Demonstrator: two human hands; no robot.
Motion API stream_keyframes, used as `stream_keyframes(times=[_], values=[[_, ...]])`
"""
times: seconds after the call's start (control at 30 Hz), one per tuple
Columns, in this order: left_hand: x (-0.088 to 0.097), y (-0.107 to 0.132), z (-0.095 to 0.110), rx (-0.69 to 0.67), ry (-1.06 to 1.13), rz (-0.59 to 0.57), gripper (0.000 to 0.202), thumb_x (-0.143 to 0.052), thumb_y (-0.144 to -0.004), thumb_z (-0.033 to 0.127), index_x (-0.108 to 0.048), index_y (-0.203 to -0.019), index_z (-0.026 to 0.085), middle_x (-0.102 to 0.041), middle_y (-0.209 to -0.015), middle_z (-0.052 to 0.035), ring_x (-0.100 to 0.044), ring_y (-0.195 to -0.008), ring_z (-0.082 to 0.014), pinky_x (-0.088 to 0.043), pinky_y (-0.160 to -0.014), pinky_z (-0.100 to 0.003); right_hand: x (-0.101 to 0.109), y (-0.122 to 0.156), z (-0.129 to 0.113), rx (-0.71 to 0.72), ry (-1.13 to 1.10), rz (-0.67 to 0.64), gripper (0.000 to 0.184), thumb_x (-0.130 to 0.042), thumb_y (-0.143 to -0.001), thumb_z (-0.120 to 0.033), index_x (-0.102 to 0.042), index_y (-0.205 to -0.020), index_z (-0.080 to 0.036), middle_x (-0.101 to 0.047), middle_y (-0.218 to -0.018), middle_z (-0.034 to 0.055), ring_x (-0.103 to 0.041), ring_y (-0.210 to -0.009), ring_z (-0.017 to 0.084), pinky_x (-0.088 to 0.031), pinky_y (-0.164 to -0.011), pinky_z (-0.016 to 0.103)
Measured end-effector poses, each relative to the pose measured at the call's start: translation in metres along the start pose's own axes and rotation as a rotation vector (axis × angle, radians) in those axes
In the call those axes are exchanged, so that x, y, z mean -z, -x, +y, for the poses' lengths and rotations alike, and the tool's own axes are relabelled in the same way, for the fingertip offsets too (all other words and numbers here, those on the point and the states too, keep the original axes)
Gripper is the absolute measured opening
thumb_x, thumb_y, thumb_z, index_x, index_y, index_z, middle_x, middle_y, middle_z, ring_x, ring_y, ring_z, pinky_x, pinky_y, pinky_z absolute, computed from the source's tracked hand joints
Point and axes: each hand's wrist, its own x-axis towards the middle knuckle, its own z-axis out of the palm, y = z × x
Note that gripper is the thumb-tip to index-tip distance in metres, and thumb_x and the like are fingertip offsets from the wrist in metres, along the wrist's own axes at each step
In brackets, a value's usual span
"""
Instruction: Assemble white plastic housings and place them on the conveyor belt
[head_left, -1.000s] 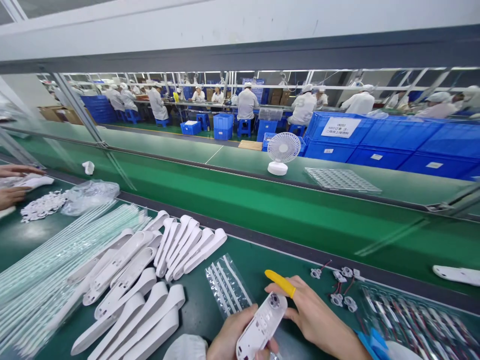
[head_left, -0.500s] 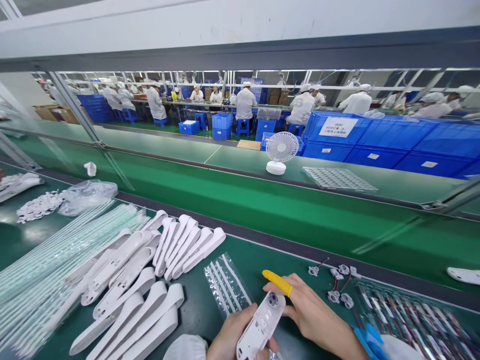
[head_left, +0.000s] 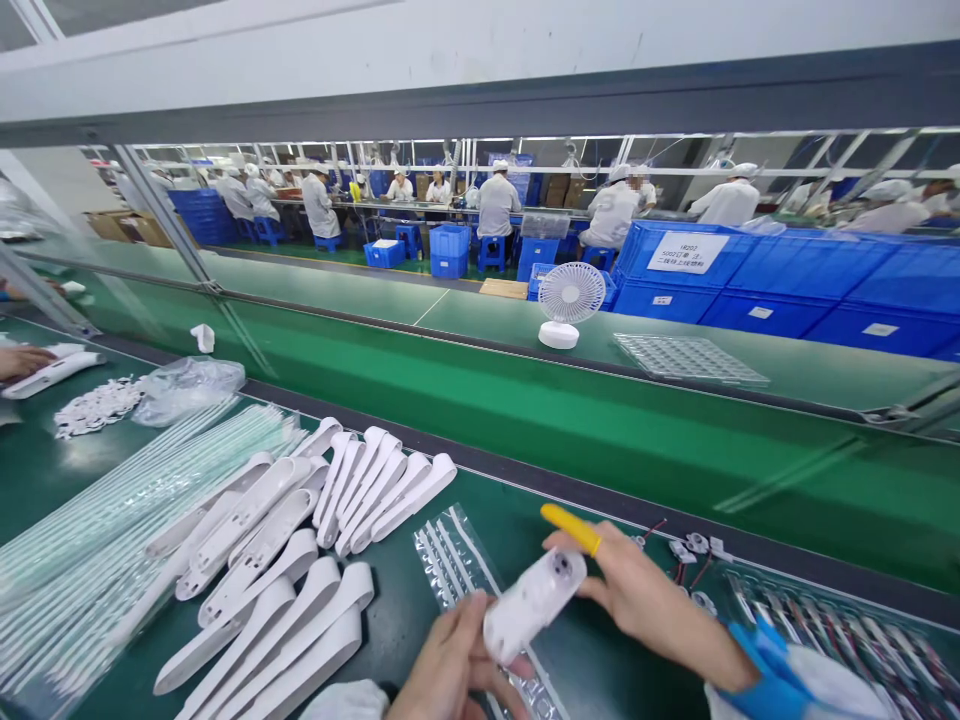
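Both my hands hold one white plastic housing (head_left: 531,603) low in the middle of the view, above the dark green bench. My left hand (head_left: 446,665) grips its near end. My right hand (head_left: 637,598), with a yellow finger cot (head_left: 571,529) on the forefinger, pinches its far end, where a round hole shows. Left of my hands lie several more white housings (head_left: 300,540) in rows. A clear bag of thin strips (head_left: 457,560) lies just under the held part.
A green conveyor belt (head_left: 600,430) runs across behind the bench. On the far side stand a white desk fan (head_left: 570,305), a clear tray (head_left: 690,358) and blue crates (head_left: 787,275). Small wired parts (head_left: 694,548) lie at right. Another person's hand (head_left: 22,358) rests at far left. Workers sit in the background.
The white housing has been lifted and swung flatter, its far end now pointing right and up. My right hand rose with it. The view shifted slightly right.
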Motion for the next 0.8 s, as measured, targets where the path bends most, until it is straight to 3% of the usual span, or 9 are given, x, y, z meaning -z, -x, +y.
stream_keyframes(times=[0.07,0.17,0.23,0.33,0.5,0.6,0.7,0.8], values=[[0.014,0.006,0.008,-0.222,-0.304,0.203,0.054,-0.044,-0.075,0.055,-0.041,-0.11,0.014,-0.06,-0.085,-0.0106,-0.059,-0.058,-0.0173,-0.038,-0.036,-0.021,0.015,-0.018,0.019,-0.132,0.132,0.067,0.031,-0.053,-0.077,-0.018,-0.053,-0.108,-0.021,-0.059,-0.101,0.0045,-0.053,-0.09,0.019,-0.04,-0.079,0.029],[0.032,0.005,0.015,-0.6,-0.922,0.56,0.029,-0.035,-0.084,0.032,-0.046,-0.106,0.017,-0.054,-0.095,-0.0091,-0.057,-0.064,-0.0159,-0.047,-0.052,-0.026,0.034,-0.05,0.048,-0.306,0.263,0.166,0.031,-0.051,-0.077,-0.016,-0.053,-0.108,-0.013,-0.06,-0.094,0.0113,-0.054,-0.089,0.024,-0.038,-0.078,0.035],[0.038,0.0,0.018,-0.697,-1.23,0.731,0.029,-0.029,-0.085,0.02,-0.046,-0.108,0.017,-0.05,-0.101,-0.0096,-0.058,-0.068,-0.0162,-0.047,-0.057,-0.027,0.04,-0.067,0.062,-0.369,0.304,0.2,0.029,-0.049,-0.077,-0.013,-0.055,-0.105,-0.009,-0.06,-0.092,0.0142,-0.054,-0.09,0.027,-0.037,-0.077,0.038],[0.037,-0.01,0.018,-0.685,-1.382,0.851,0.034,-0.027,-0.085,0.013,-0.043,-0.115,0.013,-0.048,-0.103,-0.0129,-0.058,-0.075,-0.0222,-0.046,-0.053,-0.029,0.041,-0.081,0.074,-0.412,0.326,0.211,0.026,-0.051,-0.076,-0.01,-0.056,-0.101,-0.009,-0.061,-0.089,0.0109,-0.055,-0.089,0.024,-0.039,-0.077,0.039],[0.032,-0.019,0.017,-0.699,-1.352,0.907,0.033,-0.028,-0.083,0.008,-0.048,-0.11,0.011,-0.047,-0.096,-0.0123,-0.051,-0.088,-0.0281,-0.044,-0.066,-0.036,0.038,-0.071,0.064,-0.386,0.282,0.309,0.041,-0.052,-0.072,-0.008,-0.049,-0.113,-0.008,-0.056,-0.104,0.0185,-0.047,-0.104,0.033,-0.038,-0.081,0.045],[0.032,-0.02,0.018,-0.716,-1.253,0.873,0.026,-0.032,-0.081,0.007,-0.053,-0.095,0.013,-0.046,-0.095,-0.0118,-0.046,-0.089,-0.0283,-0.039,-0.074,-0.042,0.024,-0.053,0.039,-0.291,0.188,0.334,0.042,-0.049,-0.077,-0.015,-0.042,-0.119,-0.011,-0.051,-0.115,0.0155,-0.042,-0.111,0.028,-0.035,-0.09,0.042],[0.031,-0.018,0.019,-0.726,-1.086,0.788,0.016,-0.037,-0.08,0.01,-0.051,-0.081,0.016,-0.047,-0.091,-0.0092,-0.045,-0.089,-0.0277,-0.035,-0.079,-0.045,-0.006,-0.032,0.01,-0.176,0.058,0.235,0.03,-0.048,-0.078,-0.02,-0.049,-0.108,-0.018,-0.055,-0.111,0.0064,-0.051,-0.102,0.018,-0.041,-0.086,0.03],[0.032,-0.017,0.019,-0.71,-0.852,0.606,0.006,-0.041,-0.079,0.018,-0.045,-0.075,0.02,-0.05,-0.074,-0.0019,-0.051,-0.076,-0.021,-0.039,-0.073,-0.037,-0.036,-0.017,-0.014,-0.147,-0.184,0.137,0.026,-0.044,-0.08,-0.023,-0.052,-0.104,-0.02,-0.057,-0.108,0.0048,-0.052,-0.099,0.018,-0.043,-0.081,0.03]])
